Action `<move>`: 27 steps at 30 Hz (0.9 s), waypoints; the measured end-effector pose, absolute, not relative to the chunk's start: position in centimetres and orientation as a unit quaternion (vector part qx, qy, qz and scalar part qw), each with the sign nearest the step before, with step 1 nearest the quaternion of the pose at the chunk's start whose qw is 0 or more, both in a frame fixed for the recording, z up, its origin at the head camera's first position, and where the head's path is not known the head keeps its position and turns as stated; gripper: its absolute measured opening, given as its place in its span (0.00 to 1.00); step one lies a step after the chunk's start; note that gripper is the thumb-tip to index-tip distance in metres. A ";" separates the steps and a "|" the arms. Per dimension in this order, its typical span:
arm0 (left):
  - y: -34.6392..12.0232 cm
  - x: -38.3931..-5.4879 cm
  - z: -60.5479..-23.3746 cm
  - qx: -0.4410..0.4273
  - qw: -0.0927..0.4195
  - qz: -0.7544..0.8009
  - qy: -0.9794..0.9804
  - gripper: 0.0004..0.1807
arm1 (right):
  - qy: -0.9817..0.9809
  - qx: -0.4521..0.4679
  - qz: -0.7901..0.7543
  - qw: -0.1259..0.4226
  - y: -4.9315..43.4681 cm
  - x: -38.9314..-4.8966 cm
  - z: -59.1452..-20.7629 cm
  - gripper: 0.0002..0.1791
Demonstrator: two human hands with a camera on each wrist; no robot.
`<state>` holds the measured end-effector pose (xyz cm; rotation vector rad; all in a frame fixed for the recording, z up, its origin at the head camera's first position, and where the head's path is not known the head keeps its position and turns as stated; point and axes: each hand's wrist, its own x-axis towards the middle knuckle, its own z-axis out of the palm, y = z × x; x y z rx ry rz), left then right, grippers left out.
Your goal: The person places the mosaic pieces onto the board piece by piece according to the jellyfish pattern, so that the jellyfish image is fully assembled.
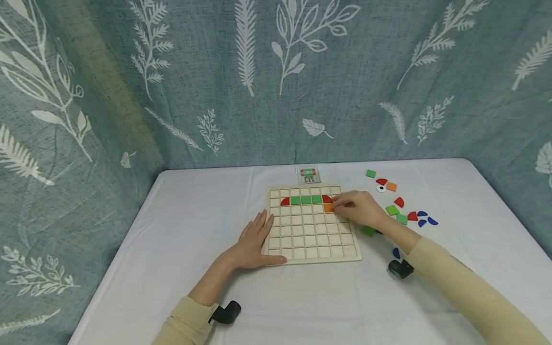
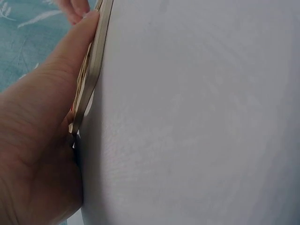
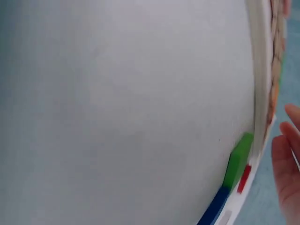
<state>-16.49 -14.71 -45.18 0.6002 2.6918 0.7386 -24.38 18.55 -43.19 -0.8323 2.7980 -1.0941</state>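
A wooden grid board (image 1: 297,239) lies on the table. My left hand (image 1: 252,244) rests at its near left corner, fingers along the left side and thumb on the front edge. In the left wrist view, the thumb (image 2: 70,56) lies against the board's rim (image 2: 96,56). At the board's upper right, my right hand (image 1: 360,207) pinches the right edge of an orange square tile (image 1: 328,207). Just above is a row of green square tiles (image 1: 305,200) between a red quarter-round tile (image 1: 285,201) at left and another red one (image 1: 326,198) at right.
A small picture card (image 1: 308,175) lies behind the board. To the right are loose tiles: green squares (image 1: 392,210), red quarter-rounds (image 1: 399,202), blue rounded pieces (image 1: 432,221), an orange square (image 1: 391,187) and a white eye disc (image 1: 381,189). A leaf-patterned curtain (image 1: 267,120) hangs behind.
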 end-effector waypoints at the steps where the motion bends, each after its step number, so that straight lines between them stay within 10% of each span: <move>1: -14.7 -16.5 -45.2 0.207 0.144 0.255 0.933 0.64 | 0.900 -0.255 -0.352 0.007 19.1 -24.3 -43.1 0.08; 11: -14.7 -16.4 -45.2 0.205 0.139 0.254 0.935 0.64 | 0.958 -0.083 -0.274 0.010 29.2 -23.8 -42.3 0.17; 27: -14.6 -16.3 -45.2 0.205 0.139 0.252 0.935 0.63 | 0.966 -0.102 -0.234 0.046 31.9 -24.3 -42.6 0.22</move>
